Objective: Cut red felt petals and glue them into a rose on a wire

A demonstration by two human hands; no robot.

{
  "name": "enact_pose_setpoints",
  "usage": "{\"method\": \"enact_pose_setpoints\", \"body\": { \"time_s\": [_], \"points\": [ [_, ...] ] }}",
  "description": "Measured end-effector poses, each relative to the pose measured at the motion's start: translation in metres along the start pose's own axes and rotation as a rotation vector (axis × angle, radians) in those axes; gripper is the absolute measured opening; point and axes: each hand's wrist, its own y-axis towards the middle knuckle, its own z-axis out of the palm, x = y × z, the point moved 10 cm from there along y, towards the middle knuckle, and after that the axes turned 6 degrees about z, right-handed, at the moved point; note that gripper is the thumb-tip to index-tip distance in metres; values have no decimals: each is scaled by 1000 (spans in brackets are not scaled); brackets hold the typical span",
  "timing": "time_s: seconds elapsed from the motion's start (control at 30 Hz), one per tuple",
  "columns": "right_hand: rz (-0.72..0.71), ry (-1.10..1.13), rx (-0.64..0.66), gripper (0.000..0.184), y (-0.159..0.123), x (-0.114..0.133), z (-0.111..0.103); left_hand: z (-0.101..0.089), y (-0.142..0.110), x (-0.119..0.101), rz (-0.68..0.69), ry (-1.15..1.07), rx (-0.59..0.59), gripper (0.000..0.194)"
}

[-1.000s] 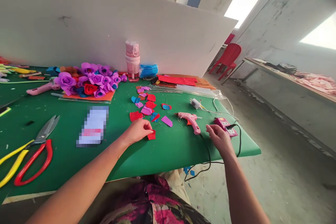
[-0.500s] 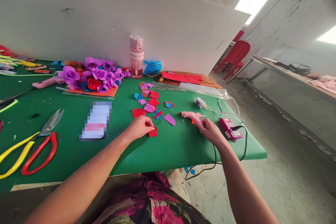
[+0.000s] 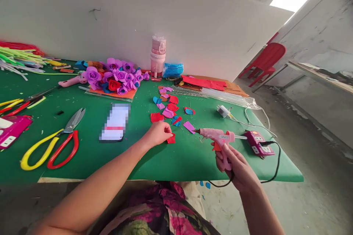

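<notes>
My right hand (image 3: 234,161) is wrapped round the handle of a pink glue gun (image 3: 217,136), held up off the table with its nozzle pointing left. A glue stick (image 3: 241,137) pokes out of its back end. Between the fingertips of my left hand (image 3: 159,133) is a small red paper piece (image 3: 171,138), low over the green table (image 3: 154,165). Just beyond that hand lie cut petals in red, purple and blue, among them a purple petal (image 3: 189,127) near the nozzle.
Purple paper roses (image 3: 120,76) lie at the back left, beside a pink bottle (image 3: 158,58). Scissors (image 3: 66,136) and a phone (image 3: 115,123) are on the left. At the right edge sit a magenta power strip (image 3: 259,143) and a white charger (image 3: 223,111); the gun's cord hangs over the front edge.
My right hand has lifted the glue gun from the table and turned its nozzle leftward. My left hand keeps its pinch on the red piece. The view has shifted left.
</notes>
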Motion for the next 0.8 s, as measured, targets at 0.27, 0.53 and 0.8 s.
{"method": "enact_pose_setpoints", "body": {
  "time_s": [0.27, 0.53, 0.8],
  "points": [
    [-50, -380, 86, 44, -15, 15, 30, 1, -1, -3, -13, 77, 40, 8],
    [-160, -599, 9, 41, -19, 26, 47, 1, -1, -7, -25, 116, 64, 9],
    [-54, -347, -22, 49, -12, 16, 39, 1, -3, -6, -30, 129, 70, 10]
  ]
}}
